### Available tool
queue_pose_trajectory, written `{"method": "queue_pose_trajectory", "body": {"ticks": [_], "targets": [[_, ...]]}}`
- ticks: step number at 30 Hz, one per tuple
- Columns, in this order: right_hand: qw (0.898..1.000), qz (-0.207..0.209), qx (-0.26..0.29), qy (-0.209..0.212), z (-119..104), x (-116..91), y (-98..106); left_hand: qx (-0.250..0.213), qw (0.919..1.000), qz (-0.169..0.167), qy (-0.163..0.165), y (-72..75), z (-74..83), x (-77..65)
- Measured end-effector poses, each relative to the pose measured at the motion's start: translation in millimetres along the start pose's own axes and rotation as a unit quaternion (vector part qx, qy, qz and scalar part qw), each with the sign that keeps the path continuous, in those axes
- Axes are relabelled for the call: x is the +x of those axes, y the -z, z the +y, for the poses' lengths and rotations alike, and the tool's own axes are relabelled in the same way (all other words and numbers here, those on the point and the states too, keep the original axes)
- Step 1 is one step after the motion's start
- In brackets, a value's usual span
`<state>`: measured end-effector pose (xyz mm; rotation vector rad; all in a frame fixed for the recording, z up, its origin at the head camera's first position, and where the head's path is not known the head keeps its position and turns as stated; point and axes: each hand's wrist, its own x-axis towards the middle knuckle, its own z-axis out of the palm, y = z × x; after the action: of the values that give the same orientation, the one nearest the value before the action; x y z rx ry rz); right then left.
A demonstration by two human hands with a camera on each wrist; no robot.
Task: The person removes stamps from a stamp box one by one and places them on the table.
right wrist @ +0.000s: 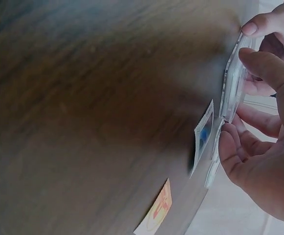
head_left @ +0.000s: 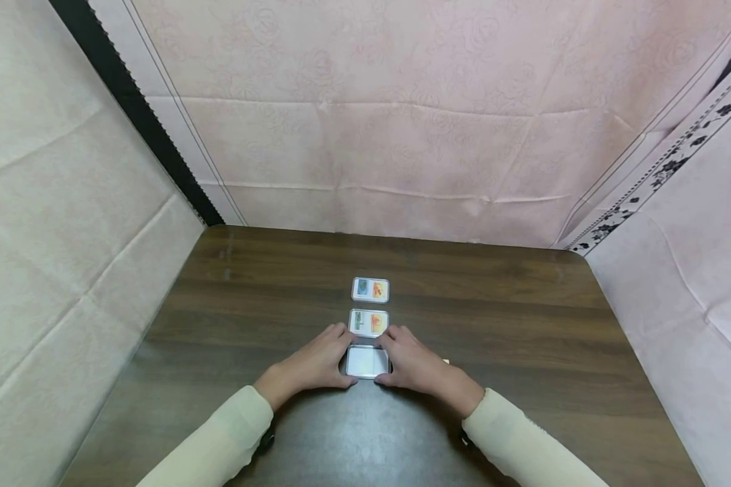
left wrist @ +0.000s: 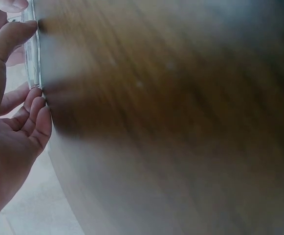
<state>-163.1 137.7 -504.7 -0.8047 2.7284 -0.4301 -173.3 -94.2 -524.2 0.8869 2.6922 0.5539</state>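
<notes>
A flat clear-edged plastic case (head_left: pixel 367 363) with a blank white face lies on the table between both hands. My left hand (head_left: pixel 318 358) grips its left side, thumb at the near edge and fingers at the far corner. On the right side my right hand (head_left: pixel 415 362) holds it the same way. Seen from the right wrist, the case (right wrist: pixel 233 81) appears edge-on, with its transparent rim between thumb and fingers. Just beyond the fingertips lies a second case (head_left: pixel 368 323) with a green and orange printed insert. A third case (head_left: pixel 370 290), with blue and orange pictures, sits farther back.
Two small printed inserts lie to the right of the right hand: a bluish one (right wrist: pixel 204 139) and an orange one (right wrist: pixel 157 208). The right arm mostly hides them from the head view. Pale cloth (head_left: pixel 371 149) hangs behind the brown wooden table (head_left: pixel 268 270) and along both sides.
</notes>
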Motion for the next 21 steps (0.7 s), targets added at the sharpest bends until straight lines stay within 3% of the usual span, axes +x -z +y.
{"method": "queue_pose_trajectory", "body": {"ticks": [11, 21], "targets": [[1.000, -0.018, 0.001, -0.009, -0.9, -0.6, 2.0, -0.001, 1.0000, -0.004, 0.002, 1.0, -1.2, 0.2], [1.000, -0.011, -0.015, 0.011, 1.6, -1.1, -0.1, 0.005, 1.0000, -0.008, 0.000, 4.5, -0.5, -4.0]]}}
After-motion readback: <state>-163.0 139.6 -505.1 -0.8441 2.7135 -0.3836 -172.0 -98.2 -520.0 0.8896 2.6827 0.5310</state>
